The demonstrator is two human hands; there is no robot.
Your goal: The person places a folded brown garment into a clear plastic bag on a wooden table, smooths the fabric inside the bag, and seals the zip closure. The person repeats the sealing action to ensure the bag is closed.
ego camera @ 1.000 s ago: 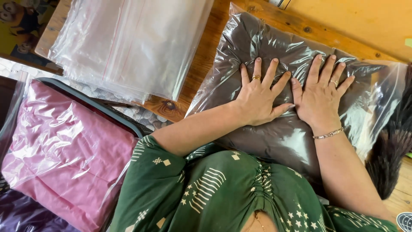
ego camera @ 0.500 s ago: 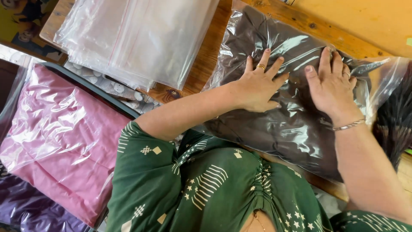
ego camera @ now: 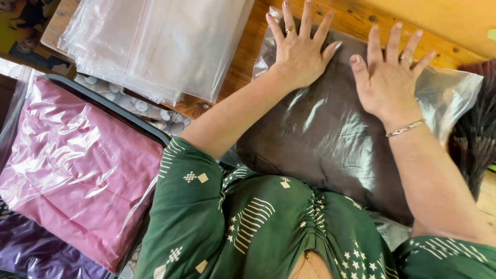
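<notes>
A: Hands status? Left hand (ego camera: pixel 298 56) and right hand (ego camera: pixel 388 77) both lie flat, fingers spread, gripping nothing, pressing the clear bag of brown fabric (ego camera: pixel 325 139).

B: Location: bag rests on the wooden table (ego camera: pixel 356 18), its open end past the right hand. 2 palms sit near the far edge.

A: Judgement: keep pressure even, sweep toward the opening so air escapes. Stack of empty clear bags (ego camera: pixel 155 41) and bagged pink fabric (ego camera: pixel 77 170) lie to the left.
</notes>
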